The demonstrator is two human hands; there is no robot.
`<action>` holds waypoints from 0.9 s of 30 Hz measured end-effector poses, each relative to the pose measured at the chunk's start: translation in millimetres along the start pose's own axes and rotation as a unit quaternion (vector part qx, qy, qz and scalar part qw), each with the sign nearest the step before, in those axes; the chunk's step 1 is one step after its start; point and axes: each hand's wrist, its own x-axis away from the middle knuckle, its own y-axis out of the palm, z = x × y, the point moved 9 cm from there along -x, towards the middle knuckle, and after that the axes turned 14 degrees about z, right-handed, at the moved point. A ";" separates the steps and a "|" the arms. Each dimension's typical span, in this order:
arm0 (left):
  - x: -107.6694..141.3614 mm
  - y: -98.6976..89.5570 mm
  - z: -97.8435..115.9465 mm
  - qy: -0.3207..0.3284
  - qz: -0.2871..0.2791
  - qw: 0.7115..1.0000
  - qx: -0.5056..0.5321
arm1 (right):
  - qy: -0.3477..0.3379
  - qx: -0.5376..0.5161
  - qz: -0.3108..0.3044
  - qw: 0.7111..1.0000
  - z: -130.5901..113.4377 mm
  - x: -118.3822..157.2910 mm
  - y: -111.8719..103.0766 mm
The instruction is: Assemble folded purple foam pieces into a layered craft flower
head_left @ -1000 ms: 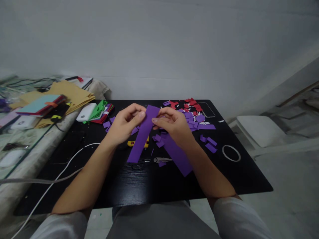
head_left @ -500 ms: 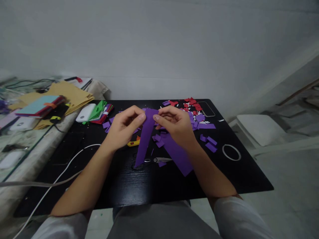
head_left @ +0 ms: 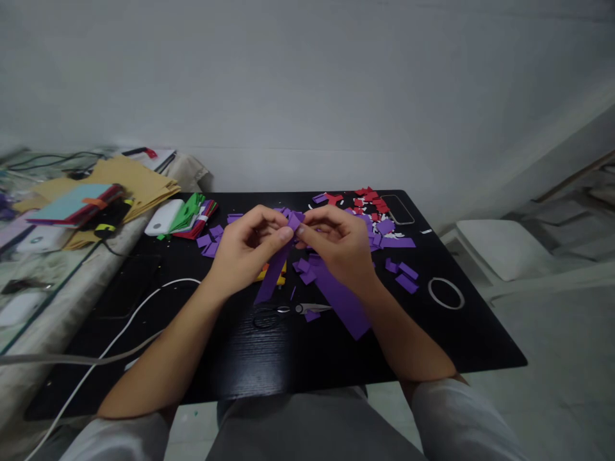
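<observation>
seemingly partway | left hand [head_left: 246, 246] and right hand [head_left: 340, 246] pinch one purple strip [head_left: 273, 275] by its bent far end, above mid bench [head_left: 250, 358] | done: small purple pieces [head_left: 407, 283] lie separate at right | apparently remaining: strip's hanging length, wider purple sheet [head_left: 344, 301] near right hand's wrist

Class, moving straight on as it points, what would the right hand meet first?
Beyond the purple strip it holds, the right hand would probably meet the left hand first, though depth is unclear.
</observation>
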 end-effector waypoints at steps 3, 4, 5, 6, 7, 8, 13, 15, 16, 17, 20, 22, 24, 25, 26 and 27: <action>2.0 2.3 1.8 0.008 -0.002 1.000 -0.010 | -0.001 0.002 0.003 1.000 -1.1 1.6 -0.4; 2.6 3.2 2.3 0.011 -0.006 1.000 -0.014 | 0.000 -0.001 0.002 1.000 -1.6 2.0 -0.2; 3.2 4.0 2.6 0.012 -0.010 1.000 -0.016 | 0.001 -0.004 0.001 1.000 -2.2 2.3 0.1; 3.9 4.7 2.6 0.012 -0.013 1.000 -0.018 | 0.001 -0.007 -0.001 1.000 -2.8 2.6 0.5; 4.5 4.9 2.4 0.011 -0.015 1.000 -0.018 | 0.003 -0.007 -0.004 1.000 -3.3 2.9 0.9; 5.1 4.9 2.1 0.010 -0.015 1.000 -0.018 | 0.005 -0.006 -0.006 1.000 -3.7 3.2 1.1; 7.0 2.3 0.3 0.008 -0.009 0.999 -0.032 | 0.016 0.002 -0.025 1.000 -7.7 5.6 1.2; 6.9 1.5 0.0 0.008 -0.008 0.999 -0.037 | 0.022 0.003 -0.035 0.999 -9.0 6.6 1.4; 6.8 1.3 0.1 0.008 -0.006 0.999 -0.039 | 0.025 0.003 -0.039 0.999 -9.5 6.8 1.3; 6.7 1.2 0.4 0.009 -0.006 0.999 -0.040 | 0.025 0.004 -0.041 0.999 -10.0 6.9 1.2; 7.0 2.2 1.4 0.011 -0.009 0.999 -0.039 | 0.014 0.005 -0.039 0.999 -12.0 6.5 0.7; 7.5 3.5 2.1 0.012 -0.014 0.999 -0.037 | 0.004 0.002 -0.034 0.999 -13.4 6.0 0.2; 7.9 4.4 3.1 0.014 -0.018 0.999 -0.035 | -0.005 0.001 -0.029 1.000 -14.5 5.8 -0.1; 8.1 4.8 3.5 0.013 -0.021 0.999 -0.033 | -0.009 0.004 -0.029 1.000 -14.8 5.9 0.0; 8.3 5.1 3.7 0.011 -0.023 0.999 -0.029 | -0.012 0.009 -0.029 0.999 -15.1 6.1 0.2; 8.5 5.4 3.6 0.006 -0.027 0.999 -0.023 | -0.016 0.015 -0.030 0.999 -15.4 6.3 0.5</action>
